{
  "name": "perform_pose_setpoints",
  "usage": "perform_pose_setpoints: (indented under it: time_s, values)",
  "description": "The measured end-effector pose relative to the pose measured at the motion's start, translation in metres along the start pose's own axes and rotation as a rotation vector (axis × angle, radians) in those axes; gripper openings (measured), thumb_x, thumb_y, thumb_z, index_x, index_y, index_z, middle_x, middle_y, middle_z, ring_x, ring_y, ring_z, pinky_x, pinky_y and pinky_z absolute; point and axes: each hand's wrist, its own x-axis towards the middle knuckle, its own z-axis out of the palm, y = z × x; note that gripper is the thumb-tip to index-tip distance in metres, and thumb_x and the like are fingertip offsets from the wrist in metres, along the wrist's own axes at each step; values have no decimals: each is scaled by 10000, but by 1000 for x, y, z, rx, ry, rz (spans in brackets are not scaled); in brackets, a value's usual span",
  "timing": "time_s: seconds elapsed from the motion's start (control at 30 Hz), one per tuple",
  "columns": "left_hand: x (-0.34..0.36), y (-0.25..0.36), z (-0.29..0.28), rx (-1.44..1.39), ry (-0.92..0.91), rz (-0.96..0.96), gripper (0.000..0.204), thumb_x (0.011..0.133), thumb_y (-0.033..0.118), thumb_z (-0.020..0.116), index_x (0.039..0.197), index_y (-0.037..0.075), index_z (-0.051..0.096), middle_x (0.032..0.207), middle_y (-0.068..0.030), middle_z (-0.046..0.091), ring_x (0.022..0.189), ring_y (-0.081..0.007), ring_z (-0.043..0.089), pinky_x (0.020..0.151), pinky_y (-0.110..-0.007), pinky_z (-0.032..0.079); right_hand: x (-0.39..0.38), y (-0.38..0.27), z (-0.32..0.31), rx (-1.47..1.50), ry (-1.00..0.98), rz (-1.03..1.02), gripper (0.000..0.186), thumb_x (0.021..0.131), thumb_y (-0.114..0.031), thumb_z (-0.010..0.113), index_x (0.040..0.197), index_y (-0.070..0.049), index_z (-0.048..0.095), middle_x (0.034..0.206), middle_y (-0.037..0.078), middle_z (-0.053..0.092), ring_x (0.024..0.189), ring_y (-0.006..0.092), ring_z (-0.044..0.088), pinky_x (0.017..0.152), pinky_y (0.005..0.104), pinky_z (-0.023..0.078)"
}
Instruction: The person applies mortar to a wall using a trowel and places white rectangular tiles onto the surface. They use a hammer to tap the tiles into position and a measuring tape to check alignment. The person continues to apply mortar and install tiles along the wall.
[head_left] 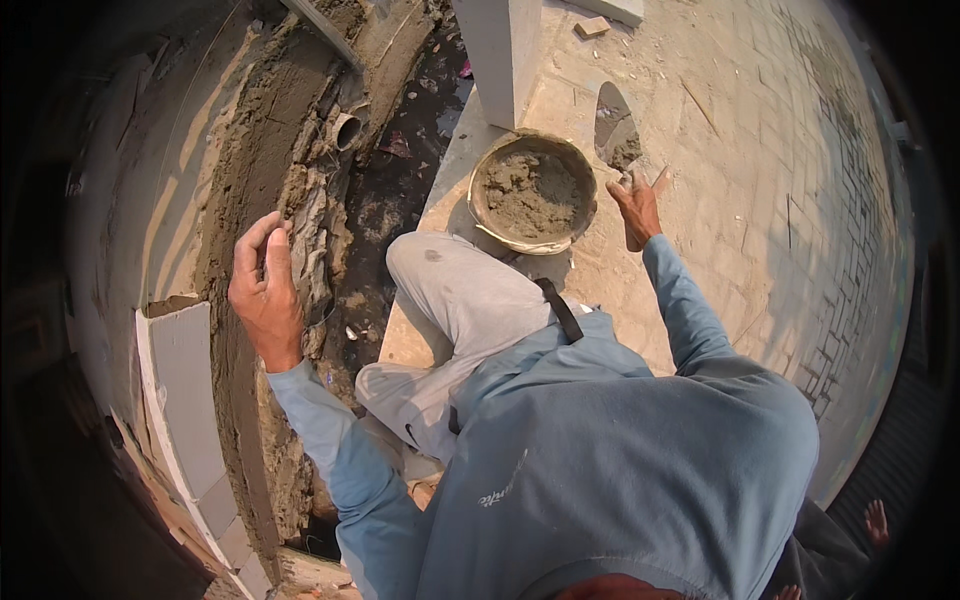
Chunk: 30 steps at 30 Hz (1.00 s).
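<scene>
My right hand (pixel 639 210) grips a trowel (pixel 613 115) beside the bucket of wet mortar (pixel 532 195); the blade points away from me and carries a clump of mortar near its handle end. My left hand (pixel 264 292) is raised over the left side, fingers curved and apart, near a rough mortar-covered ledge (pixel 235 170); I see nothing held in it. Below it, a white board or tile strip (pixel 178 390) stands along that ledge.
A dark, littered drain channel (pixel 400 140) runs between ledge and paving, with a pipe end (pixel 346 132) over it. A white post (pixel 495 55) stands behind the bucket. A small block (pixel 591 27) lies on the pavers (pixel 750 180). Another person's hand (pixel 876 522) shows at lower right.
</scene>
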Motion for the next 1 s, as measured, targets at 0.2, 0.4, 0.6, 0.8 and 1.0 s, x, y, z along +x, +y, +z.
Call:
perform_pose_setpoints:
  time_s: [0.2,0.4,0.6,0.8,1.0]
  values:
    - [105,111,31,74,-40,456,272,1008,290,645,1193,106,720,1115,-49,735,1060,-155,679,950,-303,522,-4,8,43,843,-108,489,465,928,-318,700,1147,61,545,959,114,624,833,201,641,659,370,572]
    - [174,220,87,114,-75,576,352,997,309,598,1254,76,658,1203,-215,677,1102,-308,652,1009,-436,475,-4,12,35,846,-125,520,375,952,-290,667,1200,-33,555,987,92,609,753,190,617,611,357,578]
    - [242,251,182,198,-135,685,491,897,433,698,1170,25,701,1174,-196,707,1104,-297,670,962,-426,506,-26,70,-42,588,61,495,411,944,-363,653,1150,-13,592,907,58,603,718,165,591,588,350,522]
    - [268,218,237,332,-224,151,1218,629,573,826,1511,-99,322,1414,-305,520,1305,-430,538,1129,-435,423,-68,214,-123,297,314,470,445,928,-323,670,1159,56,632,1008,125,675,874,237,650,784,389,529]
    - [223,179,199,223,-147,261,828,646,456,769,1255,-74,582,1172,-239,662,1069,-364,673,962,-433,537,-58,208,-188,141,597,243,431,926,-301,684,1130,57,556,882,114,662,789,247,655,748,383,529]
